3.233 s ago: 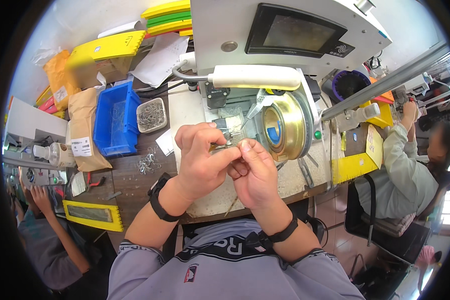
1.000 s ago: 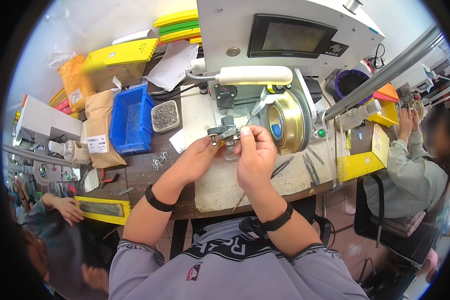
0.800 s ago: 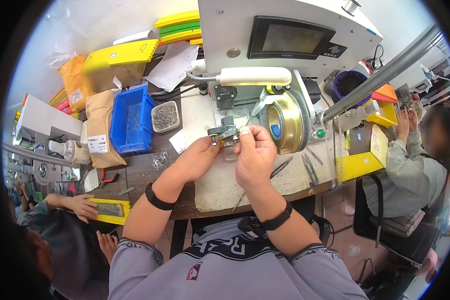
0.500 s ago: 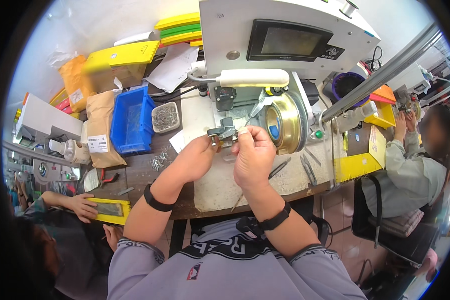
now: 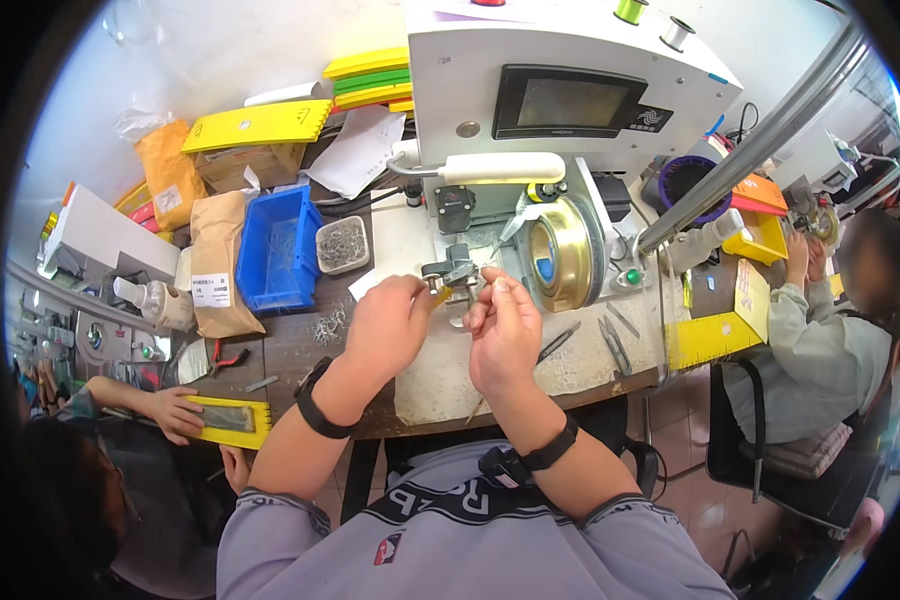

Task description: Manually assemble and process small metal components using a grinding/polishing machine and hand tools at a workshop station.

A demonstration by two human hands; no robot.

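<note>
A small metal clamp fixture point(image 5: 458, 272) sits at the front of a white bench machine point(image 5: 570, 50). At its left side my left hand point(image 5: 390, 325) has its fingers closed, with a bit of something yellowish at the fingertips that I cannot make out. My right hand point(image 5: 505, 330) is just right of the fixture, thumb and forefinger pinched together; anything between them is too small to see. Behind that hand stands a large gold-coloured wheel point(image 5: 560, 255). A white lamp-like bar point(image 5: 500, 167) hangs over the fixture.
To the left are a blue bin point(image 5: 275, 250), a tray of fine metal pieces point(image 5: 342, 245) and loose bits of wire point(image 5: 330, 325). Tweezers point(image 5: 615, 345) lie at the right. A metal pole point(image 5: 750, 140) slants across. Co-workers sit on both sides.
My right hand has shifted slightly down and its lower fingers have loosened. My left hand is turned a little more over the fixture's left side. The view has shifted slightly.
</note>
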